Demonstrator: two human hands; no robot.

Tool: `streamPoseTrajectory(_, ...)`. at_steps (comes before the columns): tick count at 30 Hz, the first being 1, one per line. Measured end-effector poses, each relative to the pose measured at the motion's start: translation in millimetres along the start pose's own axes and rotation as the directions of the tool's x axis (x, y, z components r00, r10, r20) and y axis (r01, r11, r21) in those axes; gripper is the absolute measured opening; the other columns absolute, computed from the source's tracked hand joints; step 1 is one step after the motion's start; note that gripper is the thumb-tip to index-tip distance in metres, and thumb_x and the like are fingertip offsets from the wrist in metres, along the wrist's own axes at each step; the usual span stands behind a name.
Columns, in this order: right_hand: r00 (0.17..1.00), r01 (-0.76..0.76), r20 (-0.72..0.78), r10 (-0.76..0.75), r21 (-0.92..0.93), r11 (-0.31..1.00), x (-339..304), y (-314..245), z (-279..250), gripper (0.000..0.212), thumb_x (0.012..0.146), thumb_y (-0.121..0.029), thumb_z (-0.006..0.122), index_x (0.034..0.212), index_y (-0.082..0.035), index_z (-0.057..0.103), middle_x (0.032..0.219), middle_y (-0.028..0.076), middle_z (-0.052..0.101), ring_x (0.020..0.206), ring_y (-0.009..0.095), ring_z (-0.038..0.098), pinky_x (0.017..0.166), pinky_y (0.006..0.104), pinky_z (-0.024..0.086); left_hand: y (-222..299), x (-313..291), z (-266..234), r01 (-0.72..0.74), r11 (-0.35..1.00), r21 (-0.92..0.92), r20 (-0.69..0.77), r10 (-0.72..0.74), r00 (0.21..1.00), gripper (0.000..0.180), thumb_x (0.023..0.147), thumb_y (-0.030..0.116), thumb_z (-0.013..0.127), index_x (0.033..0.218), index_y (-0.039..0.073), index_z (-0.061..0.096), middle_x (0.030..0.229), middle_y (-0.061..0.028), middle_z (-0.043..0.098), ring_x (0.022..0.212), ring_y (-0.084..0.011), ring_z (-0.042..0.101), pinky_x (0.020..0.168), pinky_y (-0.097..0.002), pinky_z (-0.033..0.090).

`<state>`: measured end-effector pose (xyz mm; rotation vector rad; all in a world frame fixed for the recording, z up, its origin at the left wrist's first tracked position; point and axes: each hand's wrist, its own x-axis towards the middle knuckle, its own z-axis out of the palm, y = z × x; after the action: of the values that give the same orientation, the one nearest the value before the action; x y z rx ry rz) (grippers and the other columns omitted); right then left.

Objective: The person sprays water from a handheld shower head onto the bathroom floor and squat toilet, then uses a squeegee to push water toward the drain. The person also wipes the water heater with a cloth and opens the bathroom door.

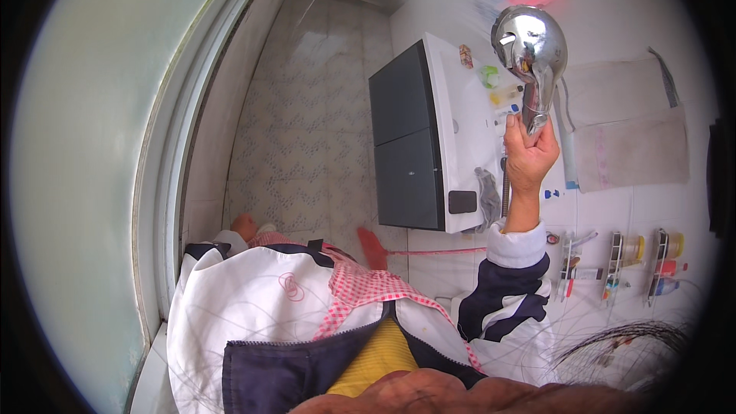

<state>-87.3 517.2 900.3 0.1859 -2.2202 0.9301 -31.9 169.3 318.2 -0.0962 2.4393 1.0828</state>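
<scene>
My right hand [531, 155], raised at the right, is wrapped round the handle of a chrome shower head [534, 44]. The round head points upward in the picture, beyond my fingers. A dark ribbed hose [505, 184] shows beside my wrist. Low at the left, my left hand [244, 225] hangs next to my body, partly covered by my sleeve and far from the shower head. Its fingers are too small and hidden to make out, and nothing can be seen in it.
A white washbasin top [458, 129] on a dark grey cabinet [406, 138] stands in the middle, with small bottles along the wall. Grey towels [632, 149] hang at the right, above loaded wall racks [613, 264]. A red long-handled broom [373, 249] lies near me; a frosted glass panel [84, 169] borders the left.
</scene>
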Motion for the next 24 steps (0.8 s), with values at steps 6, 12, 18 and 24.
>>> streamPoseTrajectory(6, 0.998, -0.055, -0.017, 0.055, -0.03, 0.998, -3, 14, -9, 0.031, 0.08, -0.003, 0.068, 0.068, -0.005, 0.039, 0.058, -0.007, 0.035, 0.056, 0.002, 0.028, 0.048, 0.0195, 0.026, -1, -23, -3, 0.015, 0.998, -0.062, 0.031, -0.013, 0.999, 0.016, 0.074, 0.019, 0.06, 0.08, 0.004, 0.062, 0.082, -0.0205, 0.064, 0.079, -0.0392, 0.061, 0.069, -0.0464, 0.048)
streamPoseTrajectory(12, 0.999, -0.045, 0.003, 0.045, 0.031, 0.999, 4, 28, -4, 0.028, 0.081, -0.004, 0.067, 0.068, -0.006, 0.042, 0.059, -0.007, 0.037, 0.056, 0.002, 0.03, 0.049, 0.0195, 0.027, -33, -38, -7, 0.082, 0.996, 0.033, 0.063, -0.084, 0.994, 0.017, 0.075, 0.02, 0.062, 0.083, 0.005, 0.061, 0.082, -0.0199, 0.064, 0.078, -0.0374, 0.062, 0.069, -0.0455, 0.049)
streamPoseTrajectory(18, 0.997, -0.076, 0.029, 0.075, 0.034, 0.997, 6, 34, -5, 0.027, 0.081, -0.005, 0.067, 0.069, -0.005, 0.042, 0.061, -0.007, 0.038, 0.056, 0.002, 0.031, 0.049, 0.0195, 0.028, -59, -61, -1, 0.163, 0.987, 0.004, -0.025, -0.163, 0.986, 0.019, 0.073, 0.023, 0.064, 0.078, 0.005, 0.063, 0.082, -0.0195, 0.065, 0.079, -0.0367, 0.062, 0.071, -0.0447, 0.05)
streamPoseTrajectory(24, 0.999, -0.052, 0.008, 0.052, -0.011, 0.999, 9, 41, -6, 0.029, 0.081, -0.007, 0.067, 0.068, -0.006, 0.042, 0.06, -0.007, 0.037, 0.057, 0.003, 0.031, 0.049, 0.02, 0.029, -71, -62, -2, 0.193, 0.981, 0.01, -0.008, -0.193, 0.981, 0.021, 0.07, 0.025, 0.067, 0.075, 0.005, 0.065, 0.083, -0.0201, 0.066, 0.081, -0.0355, 0.063, 0.073, -0.0433, 0.05)
